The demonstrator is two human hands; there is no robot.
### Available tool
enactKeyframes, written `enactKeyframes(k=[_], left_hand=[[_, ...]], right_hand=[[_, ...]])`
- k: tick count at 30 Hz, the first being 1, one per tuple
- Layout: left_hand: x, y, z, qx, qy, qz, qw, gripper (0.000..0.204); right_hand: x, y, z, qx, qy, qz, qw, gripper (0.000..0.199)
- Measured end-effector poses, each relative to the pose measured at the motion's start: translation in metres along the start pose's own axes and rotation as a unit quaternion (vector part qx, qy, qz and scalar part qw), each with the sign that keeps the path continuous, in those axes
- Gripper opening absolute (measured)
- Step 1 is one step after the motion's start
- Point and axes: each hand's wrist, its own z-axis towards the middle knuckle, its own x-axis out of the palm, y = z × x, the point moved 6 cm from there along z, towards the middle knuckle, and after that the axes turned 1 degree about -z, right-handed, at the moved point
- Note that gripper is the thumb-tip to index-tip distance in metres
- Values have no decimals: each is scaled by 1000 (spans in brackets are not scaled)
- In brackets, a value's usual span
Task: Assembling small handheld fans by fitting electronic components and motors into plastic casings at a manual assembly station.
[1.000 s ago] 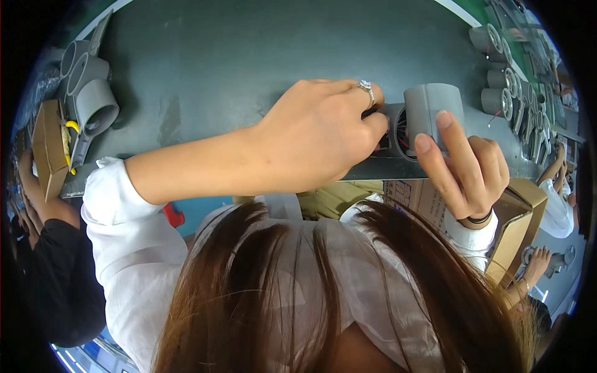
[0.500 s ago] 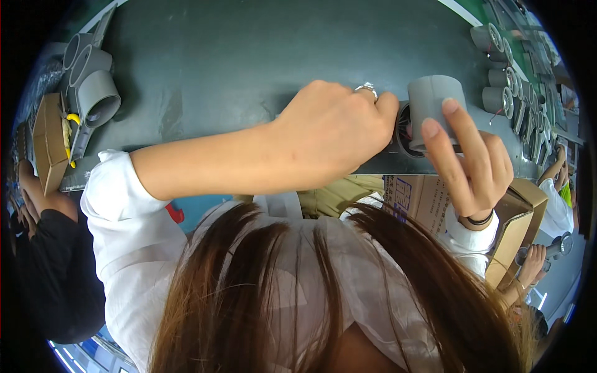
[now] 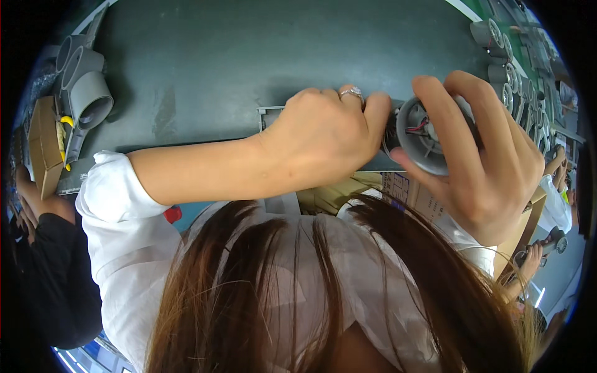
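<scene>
At the dark-green tabletop (image 3: 205, 68), a grey cylindrical housing (image 3: 429, 144), now turned, red wire (image 3: 419, 127) exposed, is held by the right hand (image 3: 491, 155). What is gripped by the left hand (image 3: 329, 132) cannot be told.

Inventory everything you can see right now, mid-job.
Smooth worktop: 1, dark green-grey, centre
Hollow wired plastic cylinder: 1, grey, in right hand
Straight-edged plastic part: 1, grey, partly behind left hand
Ring-ended plastic parts: 3, grey, upper left
Cardboard box: 1, brown, far left
Slim items: count unclear, yellow, beside box
Cardboard panels: several, brown, lower right
Round-ended plastic parts: several, grey, far right
Co-workers: 2+, black or white clothing, sides
Ring: 1, silver, left hand
Hands: 2, bare, centre and right
</scene>
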Motion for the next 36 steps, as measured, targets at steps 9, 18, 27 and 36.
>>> enactKeyframes(k=[9,18,27,36], left_hand=[[-3,21,8,-121,80,-164,976,20],[-13,36,14,-123,176,-285,934,27],[-12,48,17,-208,206,-330,898,27],[-13,49,16,-174,191,-318,912,26]], right_hand=[[20,-22,23,52,16,169,984,56],[48,-39,27,179,5,274,945,34],[59,-44,39,232,34,296,926,34],[57,-40,28,242,-32,293,924,30]])
